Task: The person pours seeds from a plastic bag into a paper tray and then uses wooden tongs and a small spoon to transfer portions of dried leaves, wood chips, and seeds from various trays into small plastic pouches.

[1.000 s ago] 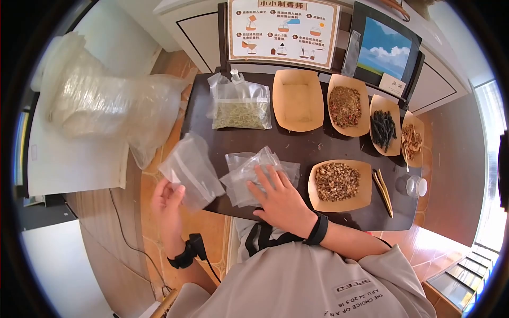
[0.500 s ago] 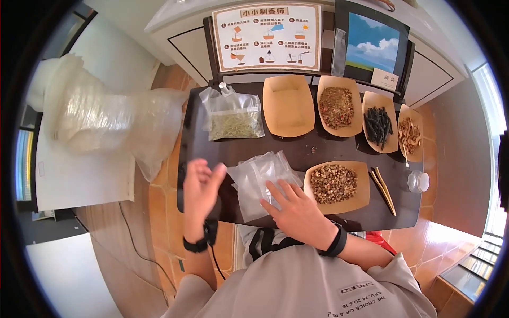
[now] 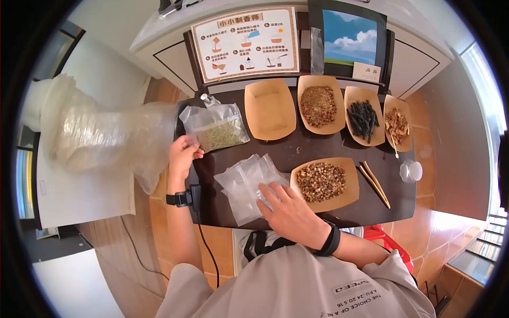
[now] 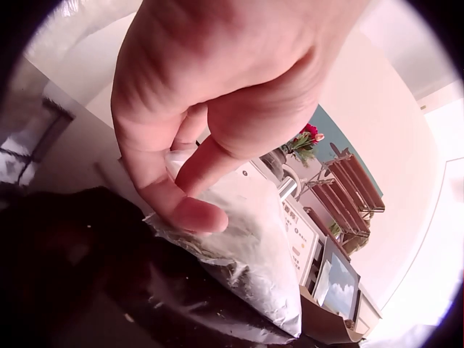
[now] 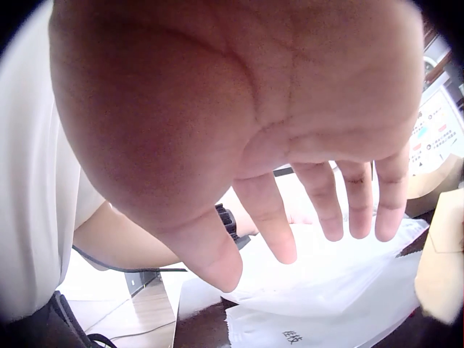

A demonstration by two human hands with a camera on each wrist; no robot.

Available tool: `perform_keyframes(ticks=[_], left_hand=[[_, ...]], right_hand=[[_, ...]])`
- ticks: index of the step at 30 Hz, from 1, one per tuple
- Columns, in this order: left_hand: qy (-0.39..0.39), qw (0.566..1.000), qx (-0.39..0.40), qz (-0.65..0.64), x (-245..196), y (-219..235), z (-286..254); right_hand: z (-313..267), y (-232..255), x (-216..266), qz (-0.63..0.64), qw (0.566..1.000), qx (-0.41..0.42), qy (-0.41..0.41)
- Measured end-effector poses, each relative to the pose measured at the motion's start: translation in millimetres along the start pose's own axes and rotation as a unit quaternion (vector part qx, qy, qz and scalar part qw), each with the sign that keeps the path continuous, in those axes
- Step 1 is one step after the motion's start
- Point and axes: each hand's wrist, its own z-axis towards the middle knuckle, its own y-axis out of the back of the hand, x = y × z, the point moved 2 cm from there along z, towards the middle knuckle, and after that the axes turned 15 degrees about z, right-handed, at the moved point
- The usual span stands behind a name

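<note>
At the table's left side, my left hand [image 3: 182, 159] pinches the near left edge of a clear bag of dried green herb [image 3: 220, 135]. In the left wrist view the thumb [image 4: 199, 215] lies against that bag's plastic [image 4: 250, 225]. My right hand [image 3: 292, 213] rests with spread, straight fingers on a small pile of flat clear plastic bags [image 3: 241, 185]. The right wrist view shows its fingertips over the bags [image 5: 312, 290], one of which bears printed characters. Right beside that hand stands a paper tray [image 3: 351, 180] of brown chopped pieces [image 3: 319, 183].
Along the back stand a bare paper tray [image 3: 270, 108] and trays with reddish crumbs [image 3: 319, 106], black strips [image 3: 362, 117] and pale shavings [image 3: 396, 124]. Tweezers [image 3: 375, 184] and a small jar [image 3: 411, 171] lie right. An instruction sign [image 3: 246, 45] stands behind; plastic wrap [image 3: 106, 127] is left.
My left hand has let go of an empty clear bag, now on the pile, and moved up to the herb bag. The right hand stays on the pile.
</note>
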Motion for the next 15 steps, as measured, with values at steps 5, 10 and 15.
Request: perform_keyframes(ticks=[5,10,15], left_hand=[[-0.045,0.998,-0.017,-0.030,18,12,-24],[-0.108,0.992,-0.013,-0.066,15,24,-52],[-0.158,0.987,-0.007,-0.018,-25,31,-76]], right_hand=[[3,0,1,0.009,1.000,-0.005,0.007],[9,11,-3,0.067,0.996,-0.046,0.023],[29,39,-22,0.154,0.982,-0.109,-0.032]])
